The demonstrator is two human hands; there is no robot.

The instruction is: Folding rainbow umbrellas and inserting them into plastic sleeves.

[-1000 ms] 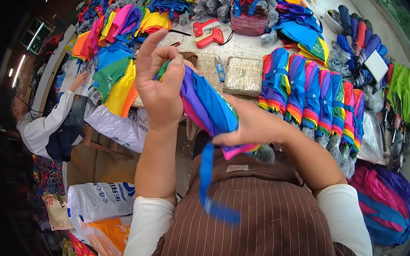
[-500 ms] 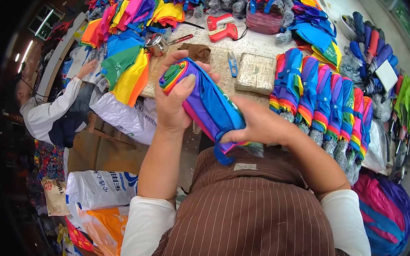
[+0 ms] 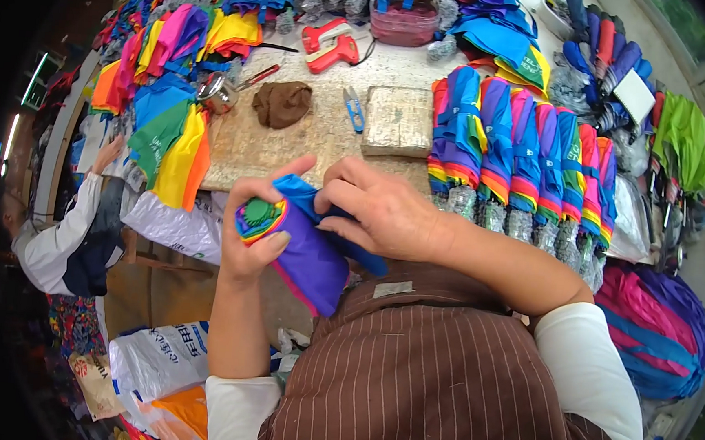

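A folding umbrella [image 3: 313,262] with rainbow panels is rolled up in front of my apron, one round end facing up and to the left. My left hand [image 3: 241,253] is closed around that end, its thumb across the purple cloth. Bent fingers of my right hand [image 3: 394,215] grip a blue panel [image 3: 296,190] along the umbrella's upper side, close to the left fingertips. The umbrella's lower end is partly hidden behind the right hand and the loose blue cloth.
Rolled rainbow umbrellas [image 3: 496,148] lie in a row on the table's right. A stone-like block [image 3: 398,121], blue thread snips [image 3: 354,110], a brown cloth [image 3: 282,105] and red-white tools [image 3: 330,45] lie ahead. Loose umbrellas [image 3: 170,142] hang at left, near another person [image 3: 74,225].
My right hand has moved from the umbrella's lower end up towards my left hand, lifting the blue panel. The umbrella has turned, showing more purple. My view has shifted slightly right.
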